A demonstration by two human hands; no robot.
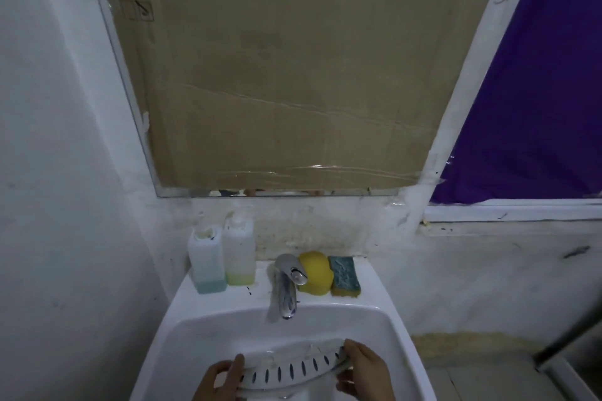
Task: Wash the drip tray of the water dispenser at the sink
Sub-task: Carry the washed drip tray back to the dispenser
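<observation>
The person's left hand [224, 379] and right hand [366, 368] each gripped an end of the drip tray [293, 368] over the sink [169, 338], the tap [286, 286] apparently dry and both sponges [314, 272] untouched, so washing seemed barely begun.

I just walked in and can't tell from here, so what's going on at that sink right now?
A person is holding a white slotted drip tray over the basin of the white sink, left hand at one end and right hand at the other. The tap shows no water running. Behind it, a yellow sponge and a green-topped scrub sponge sit untouched, with two soap bottles to the left. Washing looks barely begun.
</observation>
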